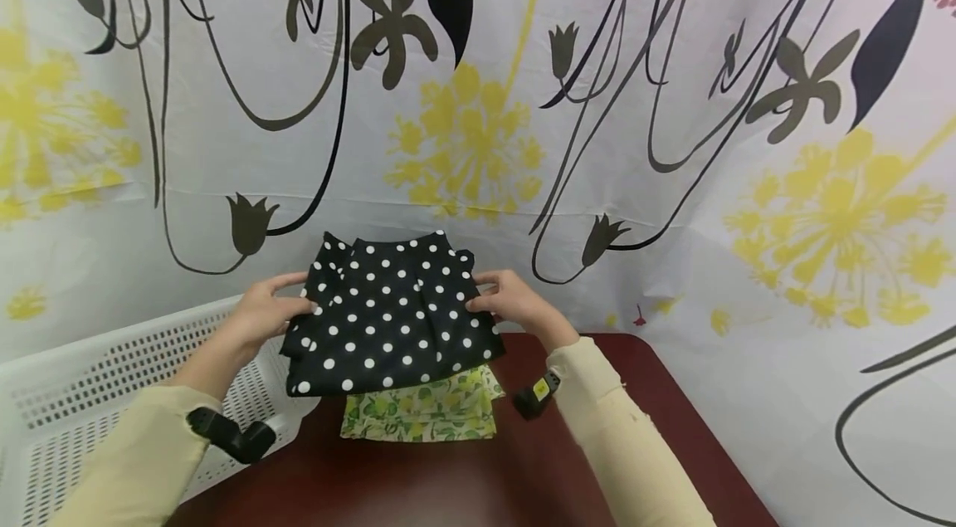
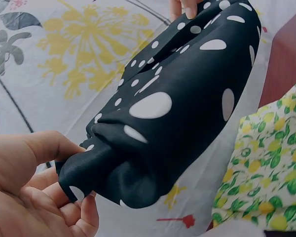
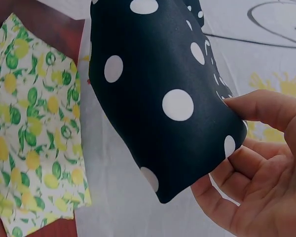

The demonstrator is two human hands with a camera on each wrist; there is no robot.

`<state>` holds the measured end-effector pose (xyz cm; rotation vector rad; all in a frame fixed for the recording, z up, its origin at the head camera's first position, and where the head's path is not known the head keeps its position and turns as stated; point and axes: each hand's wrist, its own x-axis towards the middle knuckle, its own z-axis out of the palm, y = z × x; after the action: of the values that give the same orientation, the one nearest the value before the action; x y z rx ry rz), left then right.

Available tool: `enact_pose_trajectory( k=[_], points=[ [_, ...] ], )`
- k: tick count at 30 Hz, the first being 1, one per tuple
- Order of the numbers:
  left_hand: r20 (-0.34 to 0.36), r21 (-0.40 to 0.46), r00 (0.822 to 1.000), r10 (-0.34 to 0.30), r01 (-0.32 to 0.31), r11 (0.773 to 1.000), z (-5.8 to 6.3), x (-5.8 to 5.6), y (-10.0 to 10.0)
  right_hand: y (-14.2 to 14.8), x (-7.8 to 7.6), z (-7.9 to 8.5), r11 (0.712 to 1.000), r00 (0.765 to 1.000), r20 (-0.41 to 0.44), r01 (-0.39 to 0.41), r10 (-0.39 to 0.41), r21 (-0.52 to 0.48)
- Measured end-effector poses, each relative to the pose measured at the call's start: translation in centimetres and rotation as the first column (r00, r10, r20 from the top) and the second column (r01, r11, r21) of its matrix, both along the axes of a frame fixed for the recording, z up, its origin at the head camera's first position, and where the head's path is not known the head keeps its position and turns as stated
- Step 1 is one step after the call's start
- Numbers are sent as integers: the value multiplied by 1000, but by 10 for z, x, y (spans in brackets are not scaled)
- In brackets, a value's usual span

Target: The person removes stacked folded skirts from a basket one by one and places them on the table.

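Note:
A folded black garment with white polka dots [image 1: 388, 311] hangs between both hands, lifted over the table. My left hand [image 1: 265, 311] pinches its left edge between thumb and fingers, which the left wrist view shows closely on the dark cloth [image 2: 153, 133]. At the opposite edge my right hand [image 1: 511, 299] pinches the fabric, thumb on the near face and fingers behind. Below and partly covered by it in the head view, a folded cloth with a lemon and green leaf print [image 1: 418, 419] lies on the table.
A white perforated plastic basket [image 1: 149, 369] stands to the left, beside the dark red table [image 1: 597, 461]. Behind the table hangs a white sheet [image 1: 642, 178] with yellow, grey and red flowers. Wrist cameras are strapped over both pale yellow sleeves [image 1: 620, 436].

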<state>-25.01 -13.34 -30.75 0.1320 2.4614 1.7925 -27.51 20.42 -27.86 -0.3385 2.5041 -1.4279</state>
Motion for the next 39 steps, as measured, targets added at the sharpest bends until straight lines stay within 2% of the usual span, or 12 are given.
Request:
enact_pose_trajectory(
  k=[6,9,14,20,28,39],
  points=[
    [8,6,1000,-15,15,1000,-5,-4,20,23,2,-12,999,999,-10,31,-31,11],
    [5,-9,1000,-18,18,1000,-5,-7,30,33,4,-12,999,999,-10,43,-43,24],
    [20,12,999,-30,30,999,-8,-12,48,50,10,-11,997,998,-18,63,-62,48],
    [32,65,998,-47,44,997,-13,-17,68,69,15,-11,998,999,-43,25,-23,60],
    [56,86,997,-45,40,995,-22,-23,90,87,13,-26,992,994,-17,105,-104,67],
    [77,135,996,-34,24,991,-34,-28,118,110,18,-35,986,988,-16,154,-153,62]
  ],
)
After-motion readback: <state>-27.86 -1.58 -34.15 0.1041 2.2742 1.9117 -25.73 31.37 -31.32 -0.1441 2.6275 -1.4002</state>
